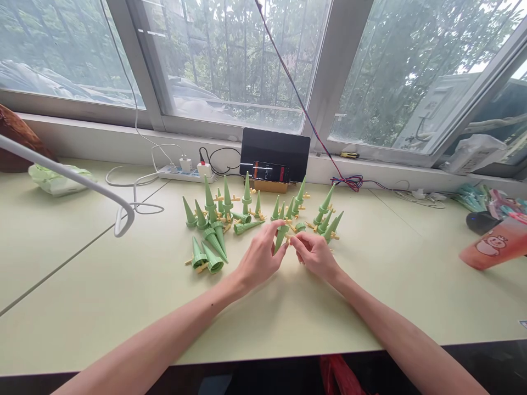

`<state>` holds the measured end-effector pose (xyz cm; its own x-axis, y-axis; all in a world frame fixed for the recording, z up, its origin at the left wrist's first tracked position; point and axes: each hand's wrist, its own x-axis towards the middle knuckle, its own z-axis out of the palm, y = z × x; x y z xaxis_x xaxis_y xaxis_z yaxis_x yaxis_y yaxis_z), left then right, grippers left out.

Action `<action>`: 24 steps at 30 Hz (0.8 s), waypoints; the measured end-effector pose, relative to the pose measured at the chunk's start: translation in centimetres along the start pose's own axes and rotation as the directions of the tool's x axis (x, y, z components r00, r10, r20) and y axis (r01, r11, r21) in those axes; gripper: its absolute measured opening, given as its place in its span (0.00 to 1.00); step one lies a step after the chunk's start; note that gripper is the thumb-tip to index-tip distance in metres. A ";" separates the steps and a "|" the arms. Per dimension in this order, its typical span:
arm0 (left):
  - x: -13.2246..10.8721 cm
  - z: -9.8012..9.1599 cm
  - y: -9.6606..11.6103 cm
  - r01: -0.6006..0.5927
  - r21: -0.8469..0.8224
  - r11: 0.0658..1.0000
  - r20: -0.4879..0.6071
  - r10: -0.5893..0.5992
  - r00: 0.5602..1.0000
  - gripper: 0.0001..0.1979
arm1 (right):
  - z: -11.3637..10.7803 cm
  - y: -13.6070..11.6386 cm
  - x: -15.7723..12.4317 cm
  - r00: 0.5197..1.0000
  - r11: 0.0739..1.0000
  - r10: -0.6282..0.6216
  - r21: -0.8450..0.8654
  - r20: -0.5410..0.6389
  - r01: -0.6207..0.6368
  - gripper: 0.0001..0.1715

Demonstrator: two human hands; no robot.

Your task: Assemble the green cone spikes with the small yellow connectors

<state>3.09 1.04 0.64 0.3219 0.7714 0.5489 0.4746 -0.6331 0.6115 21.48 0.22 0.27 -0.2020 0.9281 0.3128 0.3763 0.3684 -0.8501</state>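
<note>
Between thumb and fingers, my left hand (263, 249) grips a green plant watering spike (281, 237), its tip pointing down. Close on its right, my right hand (313, 253) is closed in a pinch on a small yellow valve (288, 239) at the spike's side. Several more green spikes with yellow valves surround the hands. Some stand upright, like the tall spike (209, 200) on the left and the spike (324, 204) on the right. Others lie on their sides, among them a spike (213, 259) with its open end facing me.
Behind the spikes, a phone (269, 171) leans on a dark tablet (275, 148). A power strip (181, 172) with white cables sits at the back left. Red and blue wires (348, 181) lie by the window. An orange-pink cup (494, 244) is at the right.
</note>
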 end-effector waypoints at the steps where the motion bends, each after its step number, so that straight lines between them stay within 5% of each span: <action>1: 0.0 0.0 0.0 -0.001 -0.001 1.000 -0.002 0.001 1.000 0.18 | 0.0 0.0 0.0 1.000 1.000 0.004 0.005 0.001 -0.004 0.23; 24: 0.0 0.0 0.1 -0.002 0.002 1.000 -0.004 0.002 1.000 0.18 | 0.0 -0.3 -0.1 0.999 0.998 0.029 0.048 -0.031 -0.027 0.18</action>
<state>3.15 0.99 0.75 0.3196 0.7699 0.5523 0.4756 -0.6345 0.6092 21.40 0.06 0.48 -0.1628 0.9395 0.3012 0.3380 0.3400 -0.8776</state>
